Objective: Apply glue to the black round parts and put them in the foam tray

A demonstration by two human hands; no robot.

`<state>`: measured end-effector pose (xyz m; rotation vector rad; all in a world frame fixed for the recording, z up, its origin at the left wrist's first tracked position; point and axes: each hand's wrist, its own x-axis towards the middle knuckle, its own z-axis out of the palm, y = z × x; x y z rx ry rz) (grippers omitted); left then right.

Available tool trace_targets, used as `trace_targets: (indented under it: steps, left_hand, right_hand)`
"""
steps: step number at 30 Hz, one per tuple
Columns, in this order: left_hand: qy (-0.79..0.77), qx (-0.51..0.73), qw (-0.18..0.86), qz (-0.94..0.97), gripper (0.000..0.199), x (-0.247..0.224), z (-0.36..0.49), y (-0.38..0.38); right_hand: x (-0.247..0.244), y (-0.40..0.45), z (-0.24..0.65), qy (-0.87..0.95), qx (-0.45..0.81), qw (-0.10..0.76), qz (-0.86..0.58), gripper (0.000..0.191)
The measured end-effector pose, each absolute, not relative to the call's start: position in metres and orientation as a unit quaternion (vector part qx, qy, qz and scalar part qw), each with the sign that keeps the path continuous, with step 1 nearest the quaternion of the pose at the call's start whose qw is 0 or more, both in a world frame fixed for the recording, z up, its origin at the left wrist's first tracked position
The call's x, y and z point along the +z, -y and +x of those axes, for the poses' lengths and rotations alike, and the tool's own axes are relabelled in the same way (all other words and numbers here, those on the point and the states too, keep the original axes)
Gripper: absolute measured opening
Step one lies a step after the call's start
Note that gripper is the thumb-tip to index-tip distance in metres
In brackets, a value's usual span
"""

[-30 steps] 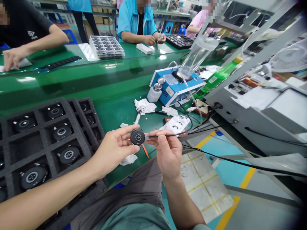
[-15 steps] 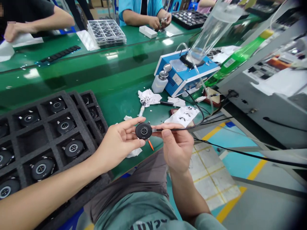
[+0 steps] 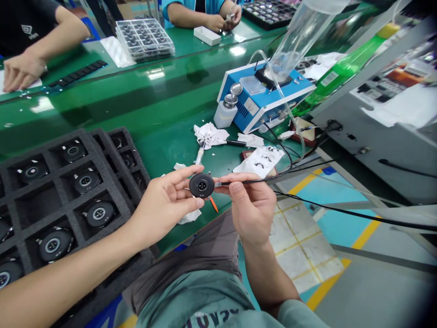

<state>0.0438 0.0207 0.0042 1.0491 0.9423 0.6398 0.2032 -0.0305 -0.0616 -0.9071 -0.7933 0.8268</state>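
Observation:
My left hand (image 3: 167, 200) is closed around the edge of a round black watch body (image 3: 201, 185), thumb below and fingers above. Its back, with several small metal dots at the centre, faces me. In my right hand (image 3: 254, 207) a thin black tube (image 3: 235, 182) is pinched between thumb and fingers. The tube's clear tip (image 3: 217, 184) meets the watch body's right edge; whether it touches cannot be made out. Beneath the watch body an orange pointed stick (image 3: 213, 205) shows. Left of my hands, a black foam tray (image 3: 77, 202) holds several similar watch bodies (image 3: 99, 213).
Beyond my hands lie a syringe (image 3: 200, 154), crumpled tissue (image 3: 210, 134), a paper with black bits (image 3: 261, 161) and a pump bottle (image 3: 226, 111). A blue box machine (image 3: 252, 107) and green bottle (image 3: 341, 75) stand right. Co-workers' hands (image 3: 23, 70) are across the bench.
Both hands keep the same hold, with the watch body slightly left in view. The view has shifted a little. The co-worker's hand at the upper left has moved down onto the bench.

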Motion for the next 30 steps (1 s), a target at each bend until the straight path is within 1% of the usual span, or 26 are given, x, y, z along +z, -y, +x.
trace_targets:
  steps: [21,30]
  left_hand:
    - [-0.429,0.289,0.713,0.473,0.066,0.0042,0.0437,-0.0205]
    - [-0.455,0.283,0.685,0.493,0.068,0.0087,0.0436,-0.0224]
  right_hand:
    - [-0.0613,0.0306,0.2026,0.358,0.379,0.743,-0.420,0.006]
    - [-0.0569,0.0275,0.2022,0.339,0.407,0.738,-0.418,0.004]
